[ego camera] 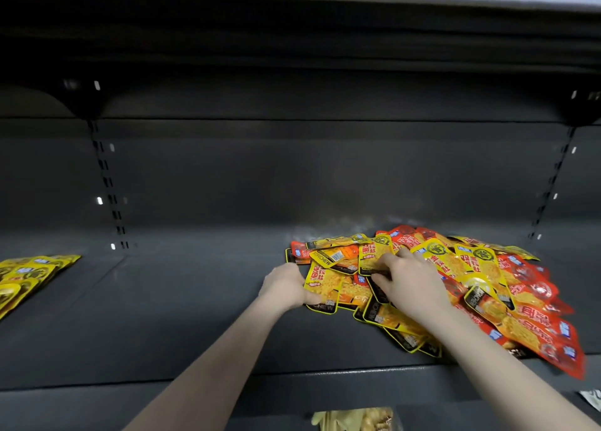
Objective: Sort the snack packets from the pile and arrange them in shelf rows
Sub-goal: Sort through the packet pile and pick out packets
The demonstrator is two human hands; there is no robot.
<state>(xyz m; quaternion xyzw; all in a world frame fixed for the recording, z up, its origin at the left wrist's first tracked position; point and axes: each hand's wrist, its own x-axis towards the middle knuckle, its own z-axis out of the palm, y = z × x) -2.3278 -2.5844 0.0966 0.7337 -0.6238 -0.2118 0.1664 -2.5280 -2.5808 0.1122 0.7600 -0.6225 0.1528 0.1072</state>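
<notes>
Left hand [286,286]: we have it at the pile's left edge, thumb curled over a yellow packet [322,289] — gripping it by its side.
Right hand [408,281]: we lay it on top of the pile, fingers bent and pinching the lower edge of another yellow packet near the middle; what lies under the palm is hidden from us.
Pile [455,281]: a loose heap of yellow and red packets on the right part of the shelf [195,316], overlapping every way, some hanging near the front lip.
Step in hand: we judge it is picking out yellow ones. We do best lifting one packet clear at a time — a sideways drag could push the red ones off the front edge.
Row [29,277]: yellow packets already laid overlapping at the far left, well apart from the pile.
Shelf below: pale packets show, too blurred to name.
</notes>
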